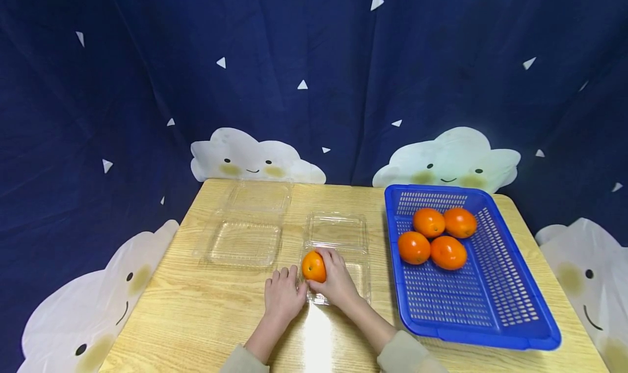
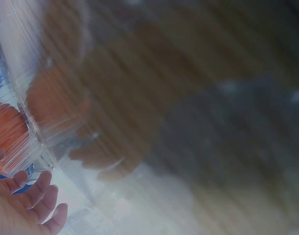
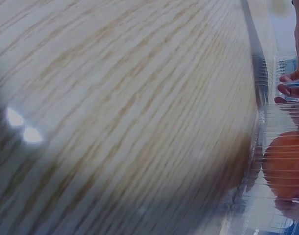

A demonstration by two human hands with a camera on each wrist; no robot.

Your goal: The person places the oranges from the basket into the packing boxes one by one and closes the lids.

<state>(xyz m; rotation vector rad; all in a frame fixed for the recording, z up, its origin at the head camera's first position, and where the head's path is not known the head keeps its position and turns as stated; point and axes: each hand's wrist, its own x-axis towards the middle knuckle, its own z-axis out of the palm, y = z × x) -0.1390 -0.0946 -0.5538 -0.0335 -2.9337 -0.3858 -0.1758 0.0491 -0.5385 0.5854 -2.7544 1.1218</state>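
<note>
My right hand [image 1: 336, 280] grips an orange [image 1: 313, 266] from its right side, fingers over the far side and thumb at the near side. The fruit is at the left part of the near half of an opened clear plastic clamshell box [image 1: 360, 277]. Beside that half's left edge, my left hand [image 1: 284, 294] rests with fingers extended forward and its thumb right at the rim. In the left wrist view the fingers of the left hand [image 2: 34, 205] are spread and slightly bent near the box wall. Through clear plastic, the right wrist view shows the orange [image 3: 285, 166].
A second opened clear clamshell box [image 1: 245, 244] lies farther left on the wooden table [image 1: 181, 313]. To the right stands a blue plastic basket [image 1: 451, 307] with several oranges [image 1: 448, 253] grouped in its left far part. A dark blue curtain [image 1: 333, 40] hangs behind the table.
</note>
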